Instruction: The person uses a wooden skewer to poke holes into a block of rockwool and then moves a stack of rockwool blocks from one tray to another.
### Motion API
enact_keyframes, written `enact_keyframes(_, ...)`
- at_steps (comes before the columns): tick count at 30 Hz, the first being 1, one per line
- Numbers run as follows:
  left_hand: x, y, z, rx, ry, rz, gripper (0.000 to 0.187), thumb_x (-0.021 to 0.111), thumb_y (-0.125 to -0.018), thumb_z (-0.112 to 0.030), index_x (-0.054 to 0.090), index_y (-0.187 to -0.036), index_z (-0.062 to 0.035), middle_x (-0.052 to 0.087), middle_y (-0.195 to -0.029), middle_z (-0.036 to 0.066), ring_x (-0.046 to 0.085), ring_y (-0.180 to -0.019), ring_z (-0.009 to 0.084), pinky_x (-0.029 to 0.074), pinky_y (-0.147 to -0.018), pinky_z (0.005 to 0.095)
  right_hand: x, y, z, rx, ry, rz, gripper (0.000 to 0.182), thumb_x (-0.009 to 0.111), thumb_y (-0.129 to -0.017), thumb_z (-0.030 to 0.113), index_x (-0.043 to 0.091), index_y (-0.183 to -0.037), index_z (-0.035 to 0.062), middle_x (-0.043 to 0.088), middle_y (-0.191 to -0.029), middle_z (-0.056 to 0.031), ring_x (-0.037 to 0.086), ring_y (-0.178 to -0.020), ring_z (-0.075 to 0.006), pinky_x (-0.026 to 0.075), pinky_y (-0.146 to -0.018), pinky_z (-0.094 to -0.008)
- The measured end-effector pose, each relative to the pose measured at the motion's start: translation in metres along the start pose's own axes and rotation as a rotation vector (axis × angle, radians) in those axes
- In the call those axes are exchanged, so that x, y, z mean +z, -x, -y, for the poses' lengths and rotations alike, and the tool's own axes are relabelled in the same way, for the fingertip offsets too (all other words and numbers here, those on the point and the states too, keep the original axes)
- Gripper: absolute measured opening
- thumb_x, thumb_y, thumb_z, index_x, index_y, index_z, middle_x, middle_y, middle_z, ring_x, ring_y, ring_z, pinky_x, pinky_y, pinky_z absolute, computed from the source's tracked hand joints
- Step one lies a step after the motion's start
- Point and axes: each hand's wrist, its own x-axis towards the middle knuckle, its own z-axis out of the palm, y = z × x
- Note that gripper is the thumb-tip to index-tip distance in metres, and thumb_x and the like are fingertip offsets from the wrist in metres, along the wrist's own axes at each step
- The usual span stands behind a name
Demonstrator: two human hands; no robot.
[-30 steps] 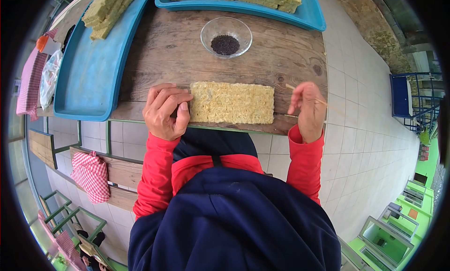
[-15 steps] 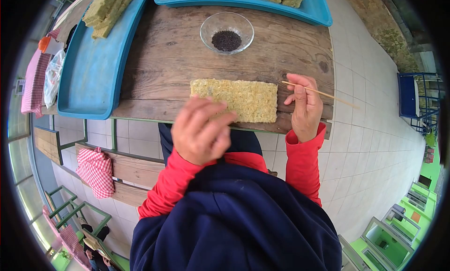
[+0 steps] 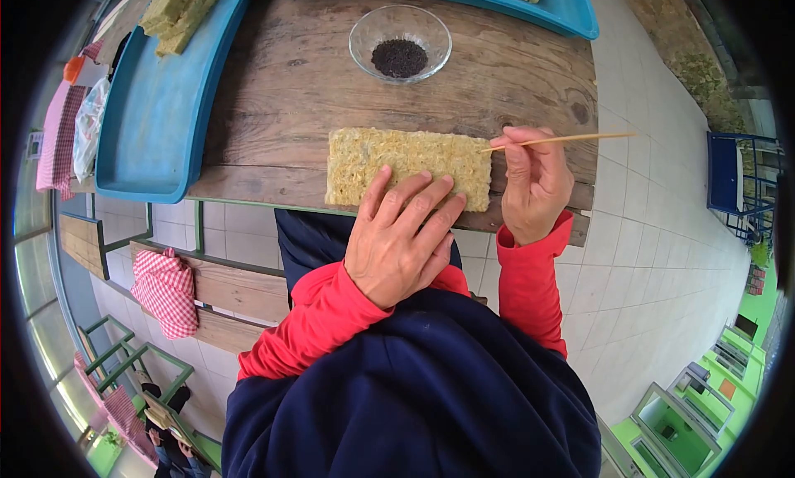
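Observation:
A yellowish, fibrous rockwool slab (image 3: 356, 165) lies flat along the near edge of the wooden table. My left hand (image 3: 406, 234) rests on its near side, palm down, the fingers outstretched and slightly apart over the surface. Pinched between the thumb and fingers of my right hand (image 3: 538, 184) is a thin wooden skewer (image 3: 592, 137). Its near tip is right at the slab's upper right corner, while the other end points off to the right. Beyond the slab stands a clear glass bowl (image 3: 434, 41) with small dark seeds (image 3: 399, 58) in it.
A blue tray (image 3: 149, 147) with stacked rockwool pieces (image 3: 178, 19) stands on the left. Another blue tray (image 3: 571, 19) holding more rockwool lies across the far side. A bench (image 3: 236, 292) with a red checked cloth (image 3: 164, 292) is at lower left.
My left hand has come down onto the slab and moved right. The skewer in my right hand has turned more level, its tip now at the slab's corner.

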Motion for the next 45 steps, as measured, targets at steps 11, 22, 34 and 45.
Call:
enact_keyframes(11,0.000,0.000,-0.003,-0.027,-0.016,0.018,0.050,0.069,-0.074,-0.016,0.062,-0.124,-0.0152,0.058,-0.125,0.003,0.052,-0.119,0.0246,0.031,-0.111,0.0499,-0.004,0.000,0.004,-0.164,0.210,0.058,0.007,0.059,-0.095,0.003,0.062,-0.100,-0.0002,0.065,-0.083,-0.0088,0.066,-0.076,-0.0161,0.049,-0.069,-0.0243)
enact_keyframes(22,-0.001,0.000,-0.003,-0.032,-0.009,0.024,0.051,0.070,-0.073,-0.016,0.062,-0.124,-0.0149,0.058,-0.126,0.003,0.051,-0.120,0.0247,0.032,-0.110,0.0485,-0.003,0.000,0.003,-0.183,0.243,0.041,0.006,0.061,-0.093,0.003,0.064,-0.097,0.0001,0.067,-0.083,-0.0085,0.065,-0.074,-0.0163,0.049,-0.067,-0.0250)
enact_keyframes(34,-0.001,0.000,-0.003,-0.031,-0.013,0.031,0.050,0.069,-0.075,-0.016,0.062,-0.125,-0.0151,0.058,-0.126,0.003,0.051,-0.121,0.0246,0.031,-0.110,0.0479,0.000,-0.001,-0.001,-0.185,0.170,-0.031,0.007,0.069,-0.086,0.003,0.070,-0.092,0.0047,0.067,-0.083,-0.0037,0.047,-0.055,-0.0090,0.036,-0.048,-0.0230)
enact_keyframes(45,0.000,0.001,-0.002,-0.012,-0.043,0.033,0.052,0.069,-0.075,-0.017,0.060,-0.126,-0.0152,0.057,-0.127,0.004,0.050,-0.121,0.0246,0.031,-0.110,0.0478,0.001,-0.002,-0.002,-0.209,0.160,-0.016,0.007,0.069,-0.085,0.003,0.070,-0.092,0.0047,0.068,-0.082,-0.0041,0.048,-0.057,-0.0103,0.037,-0.048,-0.0236)
